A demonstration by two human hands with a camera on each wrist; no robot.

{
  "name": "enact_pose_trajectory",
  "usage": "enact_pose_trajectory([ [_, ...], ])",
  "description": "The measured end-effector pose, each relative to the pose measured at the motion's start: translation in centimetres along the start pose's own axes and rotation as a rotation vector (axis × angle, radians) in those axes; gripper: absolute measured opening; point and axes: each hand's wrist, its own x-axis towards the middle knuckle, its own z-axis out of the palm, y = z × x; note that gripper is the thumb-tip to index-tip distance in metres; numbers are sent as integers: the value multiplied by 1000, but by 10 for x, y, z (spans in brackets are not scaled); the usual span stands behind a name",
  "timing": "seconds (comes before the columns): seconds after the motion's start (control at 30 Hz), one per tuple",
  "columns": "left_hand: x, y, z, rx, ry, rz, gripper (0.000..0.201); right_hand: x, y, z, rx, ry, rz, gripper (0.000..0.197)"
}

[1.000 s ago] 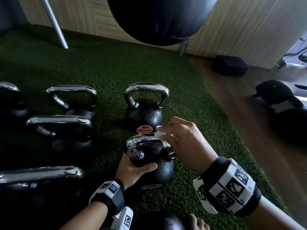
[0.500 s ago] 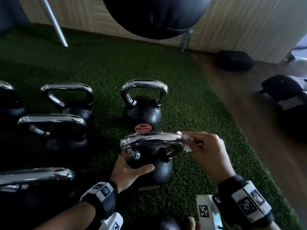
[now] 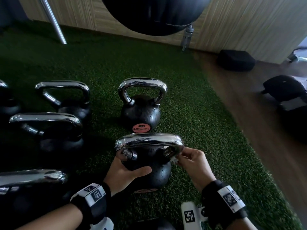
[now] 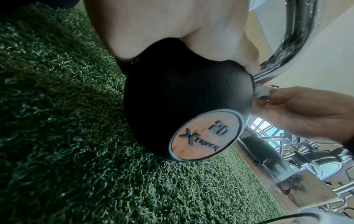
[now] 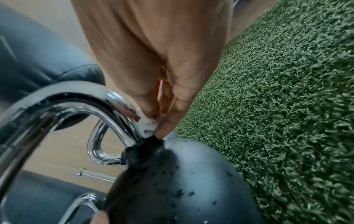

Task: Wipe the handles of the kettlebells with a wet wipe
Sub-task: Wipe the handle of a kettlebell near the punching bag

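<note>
A black kettlebell [image 3: 154,173] with a chrome handle [image 3: 149,141] stands on green turf right in front of me. My left hand [image 3: 126,170] grips its round body from the left, thumb across the front; the left wrist view shows the pink "20" badge [image 4: 206,136]. My right hand [image 3: 191,161] pinches a small white wet wipe [image 3: 174,160] against the handle's right leg, just above where it meets the body [image 5: 149,125]. A second kettlebell [image 3: 141,112] stands right behind. Several more chrome-handled kettlebells [image 3: 49,130] line up at the left.
A large black punching bag [image 3: 154,14] hangs overhead at the back, with a metal pole [image 3: 53,22] at the left. Wooden floor [image 3: 265,130] runs along the turf's right edge, with dark pads [image 3: 235,60] and gym gear [image 3: 289,92] on it.
My right hand slid the wipe from the top of the handle, over its right corner, down to the right leg. The left hand kept its hold on the body.
</note>
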Motion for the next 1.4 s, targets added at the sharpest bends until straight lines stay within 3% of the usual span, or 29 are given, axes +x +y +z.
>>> enact_pose_trajectory([
  [0.13,3,6,-14,143,27,-163,78,3,-4,-9,-212,18,-22,11],
  [0.2,4,17,-26,271,-57,-208,82,2,-17,-18,-327,109,-63,13],
  [0.27,4,32,-38,340,-151,-224,77,-3,-35,-25,-309,204,-153,19],
  [0.33,1,56,-48,371,-154,-217,85,-11,-57,-30,-288,259,-281,23],
  [0.4,-3,84,-55,379,-51,-114,102,-22,-80,-28,-304,238,-436,25],
  [0.47,-5,111,-56,427,55,99,99,-33,-100,-15,-325,178,-533,26],
  [0.53,-7,135,-52,410,59,290,66,-41,-113,3,-359,110,-585,25],
  [0.57,-6,145,-47,369,38,320,46,-44,-117,11,-358,73,-603,25],
  [0.63,-5,160,-34,231,-30,268,31,-46,-122,24,-330,17,-629,22],
  [0.73,0,163,-19,-21,-121,43,41,-46,-123,34,-328,-18,-650,17],
  [0.83,-1,161,-7,-110,-217,-103,46,-45,-123,40,-438,21,-709,16],
  [1.03,-5,154,4,-278,-192,-160,32,-42,-118,47,-500,202,-748,29],
  [1.13,-6,153,4,-286,-108,-42,32,-38,-112,37,-386,116,-650,37],
  [1.2,-5,152,-3,-65,5,190,29,-29,-98,20,-230,81,-557,35],
  [1.27,-3,150,-10,268,78,436,28,-15,-72,-5,-166,140,-420,29],
  [1.33,-2,145,-11,490,58,597,29,1,-39,-24,-284,57,-210,50],
  [1.4,2,139,-5,679,0,691,28,9,-8,-24,-466,-150,-75,69],
])
